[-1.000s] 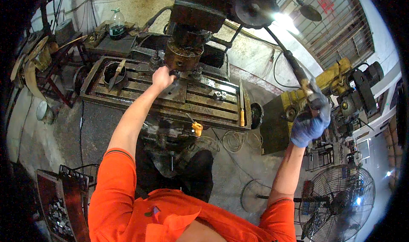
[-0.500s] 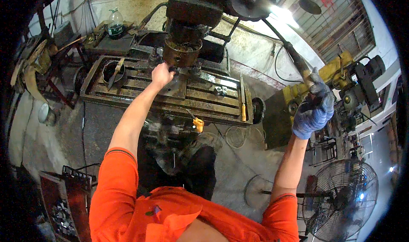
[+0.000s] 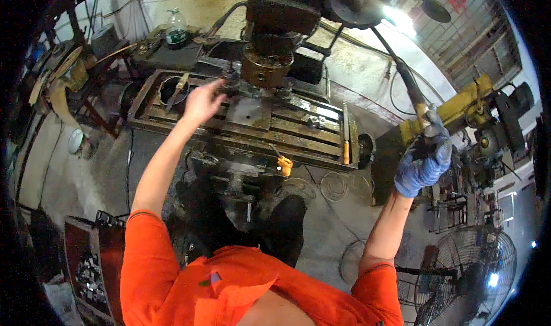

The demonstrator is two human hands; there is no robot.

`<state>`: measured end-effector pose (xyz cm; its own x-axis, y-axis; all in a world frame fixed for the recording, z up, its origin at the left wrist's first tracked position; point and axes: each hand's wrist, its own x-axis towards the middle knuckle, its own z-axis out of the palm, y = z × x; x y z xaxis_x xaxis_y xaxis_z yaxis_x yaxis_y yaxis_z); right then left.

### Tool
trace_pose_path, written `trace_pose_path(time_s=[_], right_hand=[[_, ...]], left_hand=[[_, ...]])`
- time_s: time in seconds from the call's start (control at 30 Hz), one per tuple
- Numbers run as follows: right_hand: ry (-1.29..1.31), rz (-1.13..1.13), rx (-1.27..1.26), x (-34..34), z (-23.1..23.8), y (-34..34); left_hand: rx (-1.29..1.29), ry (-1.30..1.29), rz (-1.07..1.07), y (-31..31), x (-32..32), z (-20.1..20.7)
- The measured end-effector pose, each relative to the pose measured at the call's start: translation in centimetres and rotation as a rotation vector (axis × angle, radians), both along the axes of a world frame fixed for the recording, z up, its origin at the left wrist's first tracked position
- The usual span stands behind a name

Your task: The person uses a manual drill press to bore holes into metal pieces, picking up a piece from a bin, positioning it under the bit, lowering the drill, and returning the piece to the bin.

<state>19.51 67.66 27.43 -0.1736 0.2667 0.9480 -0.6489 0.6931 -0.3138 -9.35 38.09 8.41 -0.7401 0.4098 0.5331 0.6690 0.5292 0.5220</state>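
Observation:
Bare and with its fingers apart, my left hand [image 3: 202,104] hovers over the left part of the slotted machine table [image 3: 224,132]. Nothing shows in it. Its fingertips point at a dark fixture [image 3: 231,76] beside the round machine head [image 3: 266,67]; whether they touch it I cannot tell. A flat metal plate [image 3: 250,111] with a small hole lies just right of the hand. On the right, my right hand [image 3: 423,162], in a blue-grey glove, is closed around the end of a long lever [image 3: 410,85] that slopes down from the machine.
A dark pot [image 3: 167,95] with a flat brush [image 3: 182,84] stands on the table's left. A wooden-handled file [image 3: 346,134] and a small metal block [image 3: 314,122] lie on its right. A yellow-handled tool [image 3: 284,165] is at the front edge. A fan [image 3: 473,274] stands lower right.
My left hand has come away from under the machine head, moving left, and its fingers have spread. My right hand keeps its grip on the lever. The view has shifted slightly.

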Motion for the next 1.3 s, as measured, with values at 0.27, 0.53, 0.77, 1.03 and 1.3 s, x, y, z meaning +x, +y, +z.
trace_pose_path(time_s=[0.27,0.53,0.77,1.03,1.3], right_hand=[[0.01,-0.117,-0.001,-0.1,0.4,-0.6],[-0.047,-0.303,0.071,0.7,1.4,-0.5],[0.017,0.047,-0.03,0.0,0.1,-0.2],[0.011,0.052,-0.006,0.2,0.0,0.3],[-0.013,-0.096,-0.061,0.1,-1.5,-0.3]], left_hand=[[-0.439,0.164,0.436,-9.9,1.0,0.0],[0.055,-0.029,0.344,-10.6,-1.5,-2.9],[0.188,-0.146,0.176,1.1,2.6,-2.0],[0.104,-0.055,0.208,6.8,1.1,-3.4],[0.131,-0.043,0.173,6.3,1.5,-4.0]])
